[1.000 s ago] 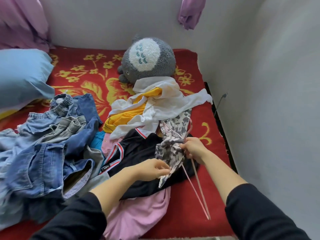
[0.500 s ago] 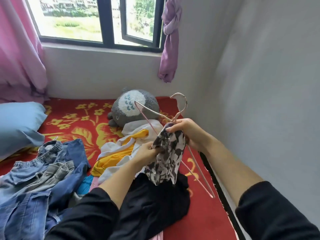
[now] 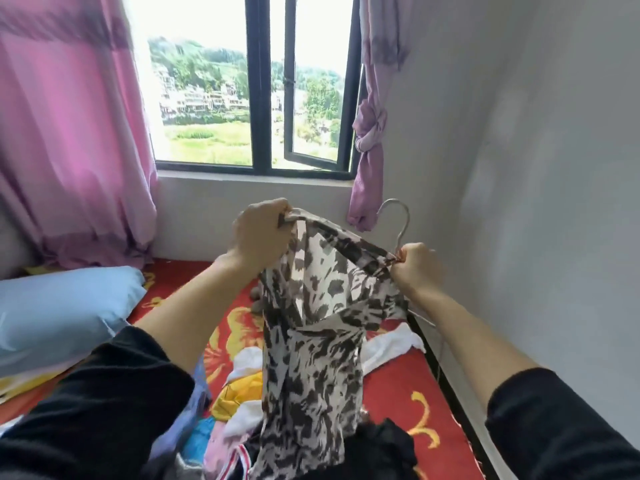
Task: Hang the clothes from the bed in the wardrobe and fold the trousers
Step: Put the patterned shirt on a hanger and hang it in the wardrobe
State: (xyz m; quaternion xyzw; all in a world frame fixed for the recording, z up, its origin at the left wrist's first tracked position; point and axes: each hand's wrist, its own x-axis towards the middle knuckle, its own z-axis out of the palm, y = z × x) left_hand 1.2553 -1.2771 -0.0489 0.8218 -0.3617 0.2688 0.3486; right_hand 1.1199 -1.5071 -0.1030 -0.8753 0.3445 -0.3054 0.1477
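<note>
Over the bed, left hand grips patterned top; right hand, apparently, hanger.

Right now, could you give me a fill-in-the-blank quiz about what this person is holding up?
The right hand grips the neck of a metal-hooked ____, while the left hand pinches the patterned garment.
The pillow on the bed is ____.
The purple curtain right of the window is tied in a ____.
Missing: hanger; blue; knot.
</note>
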